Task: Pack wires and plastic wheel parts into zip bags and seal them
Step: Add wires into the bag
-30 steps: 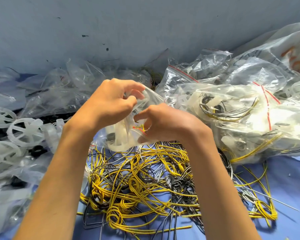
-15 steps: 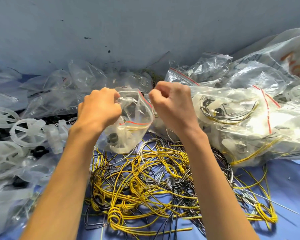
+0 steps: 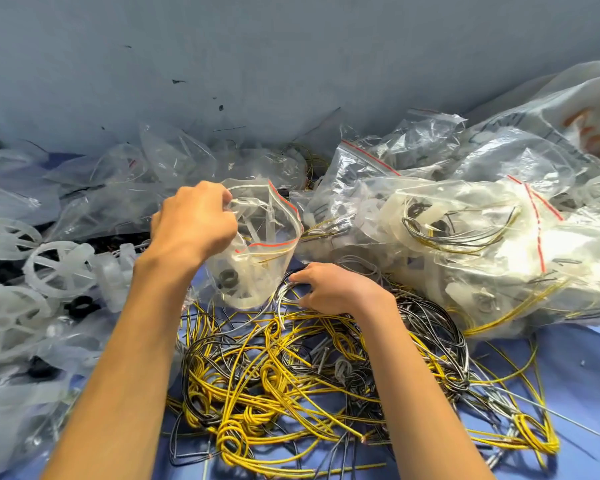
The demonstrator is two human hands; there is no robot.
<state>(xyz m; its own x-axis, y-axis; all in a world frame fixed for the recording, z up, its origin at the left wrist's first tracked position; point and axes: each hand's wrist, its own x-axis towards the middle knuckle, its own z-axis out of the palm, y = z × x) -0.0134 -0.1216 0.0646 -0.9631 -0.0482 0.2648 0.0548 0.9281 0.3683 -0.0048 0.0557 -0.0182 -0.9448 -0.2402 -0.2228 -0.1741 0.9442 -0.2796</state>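
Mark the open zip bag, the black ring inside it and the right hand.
open zip bag (image 3: 260, 268), head view, clear front wall below the red zip line.
black ring (image 3: 228, 278), head view, its dark band.
right hand (image 3: 336, 289), head view, back of the hand, fingers in the wires (image 3: 257, 393).

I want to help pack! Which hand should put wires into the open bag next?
The right hand: it is down on the wires, fingers curled into a grey loop, right beside the bag. The left hand is busy pinching the bag's mouth open.
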